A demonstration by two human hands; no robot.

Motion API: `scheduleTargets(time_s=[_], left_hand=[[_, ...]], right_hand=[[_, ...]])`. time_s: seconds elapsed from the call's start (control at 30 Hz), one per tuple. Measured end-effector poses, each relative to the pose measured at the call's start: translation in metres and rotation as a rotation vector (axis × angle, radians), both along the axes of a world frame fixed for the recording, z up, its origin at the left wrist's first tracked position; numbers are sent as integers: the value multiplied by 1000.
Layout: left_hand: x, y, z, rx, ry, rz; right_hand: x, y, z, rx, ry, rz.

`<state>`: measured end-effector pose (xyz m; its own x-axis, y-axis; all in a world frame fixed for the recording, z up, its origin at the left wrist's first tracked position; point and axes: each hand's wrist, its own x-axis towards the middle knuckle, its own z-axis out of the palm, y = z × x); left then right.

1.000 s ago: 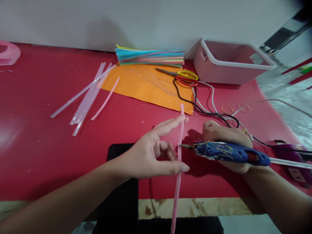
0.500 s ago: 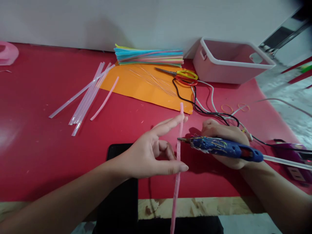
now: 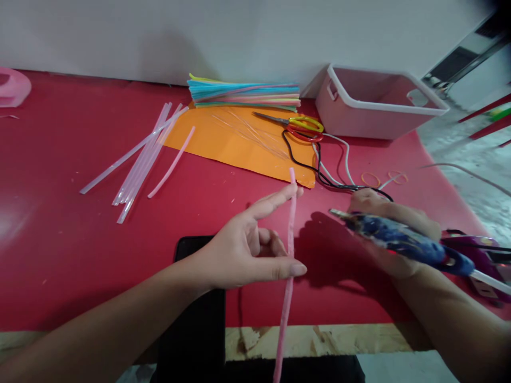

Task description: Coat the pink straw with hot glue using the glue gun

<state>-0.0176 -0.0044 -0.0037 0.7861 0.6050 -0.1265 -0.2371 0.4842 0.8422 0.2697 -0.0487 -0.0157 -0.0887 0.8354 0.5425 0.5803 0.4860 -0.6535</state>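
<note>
My left hand grips a long pink pipe cleaner between thumb and fingers. It runs nearly upright in the view, its top end past my index finger and its lower end over the table's front edge. My right hand is wrapped round a blue hot glue gun, blurred by motion, with a clear glue stick out of its back. The gun's nozzle points left, apart from the pipe cleaner. A shorter pink pipe cleaner lies on the red table.
Clear glue sticks lie at left. At the back, an orange sheet holds scissors beside bundled coloured pipe cleaners. A pink bin, cords and a purple power strip stand right. A black phone-like slab lies below my left wrist.
My right hand has drawn the glue gun right, so its nozzle has left the pipe cleaner. My left hand keeps its grip, and the pipe cleaner has shifted slightly left.
</note>
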Motion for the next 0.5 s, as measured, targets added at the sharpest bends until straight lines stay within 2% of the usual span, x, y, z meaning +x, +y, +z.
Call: scheduleTargets(time_s=[0.1,0.2,0.37,0.5], left_hand=[[0,7,4,-17,-68,69],[-1,14,9,-104,-150,93],[-6,23,12,-314,-180,97],[-9,26,8,-395,-188,115]], right_hand=[[4,0,-3,30,-112,-171],[4,6,-3,-38,-296,-240],[-1,18,-1,-99,-473,-99],[0,20,-4,-136,-624,-7]])
